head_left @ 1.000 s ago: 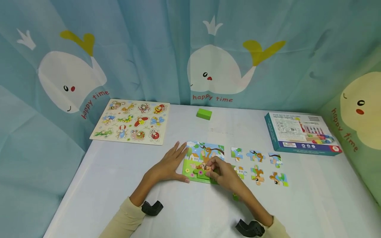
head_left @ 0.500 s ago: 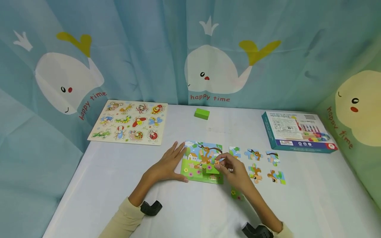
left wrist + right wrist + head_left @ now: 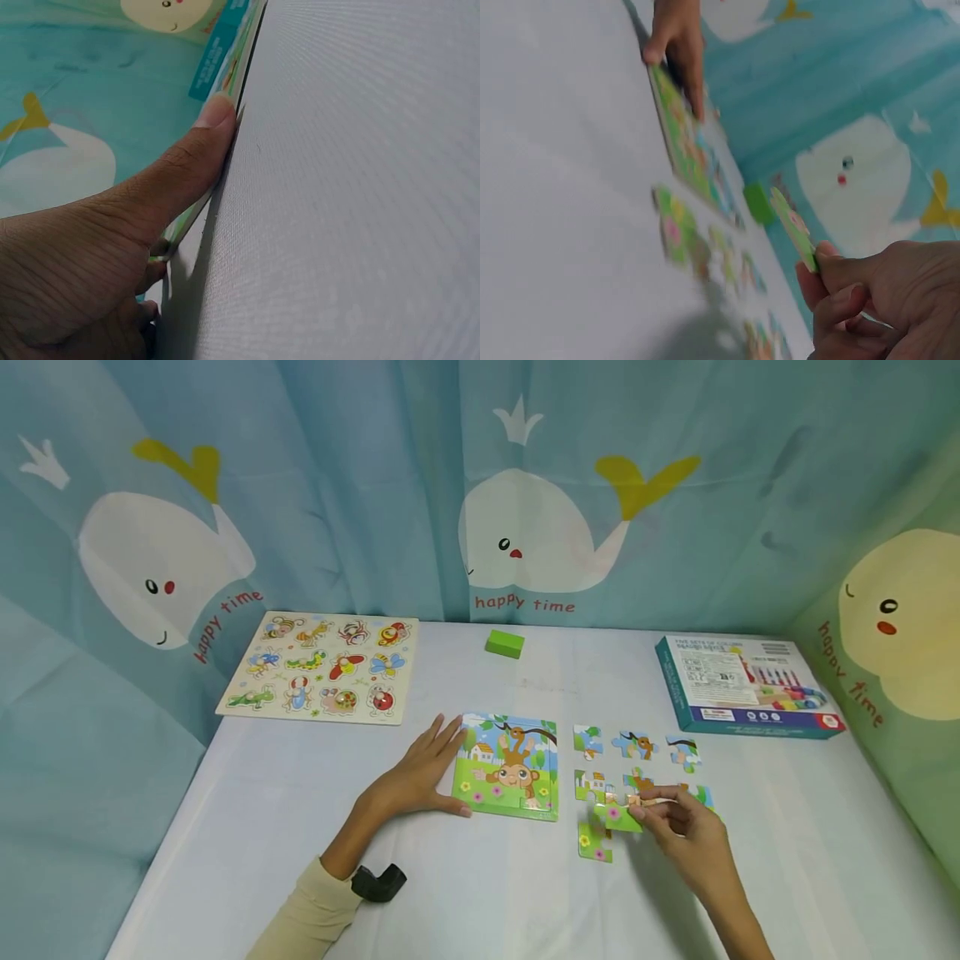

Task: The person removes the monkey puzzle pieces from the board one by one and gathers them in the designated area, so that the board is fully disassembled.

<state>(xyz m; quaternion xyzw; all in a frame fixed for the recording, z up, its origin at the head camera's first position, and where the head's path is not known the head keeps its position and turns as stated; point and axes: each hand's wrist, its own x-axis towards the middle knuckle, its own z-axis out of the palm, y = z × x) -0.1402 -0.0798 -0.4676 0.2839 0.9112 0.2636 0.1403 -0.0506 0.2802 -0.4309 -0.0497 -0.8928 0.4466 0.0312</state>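
Observation:
In the head view, my left hand [image 3: 417, 777] rests with straight fingers at the left edge of the monkey puzzle board [image 3: 480, 804]. Its thumb [image 3: 214, 112] lies along the board's front edge in the left wrist view. Over the loose pieces at right, my right hand [image 3: 690, 835] pinches a green puzzle piece with a pink flower [image 3: 622, 817] between thumb and fingertips. The right wrist view has that held piece [image 3: 793, 229] raised above the table. A piece outline shows in the board's lower right corner. Just below the held piece lies a green corner piece [image 3: 592, 843].
More loose puzzle pieces [image 3: 588, 741] lie in rows right of the board. A green block [image 3: 506, 643] sits at the back, a wooden insect puzzle [image 3: 318, 668] at back left. A flat toy box [image 3: 750, 685] stands back right, before the whale-print curtain [image 3: 352, 510].
My right hand has carried the green flower piece from over the board rightward to the loose pieces, uncovering the monkey picture. The left hand has stayed at the board's edge.

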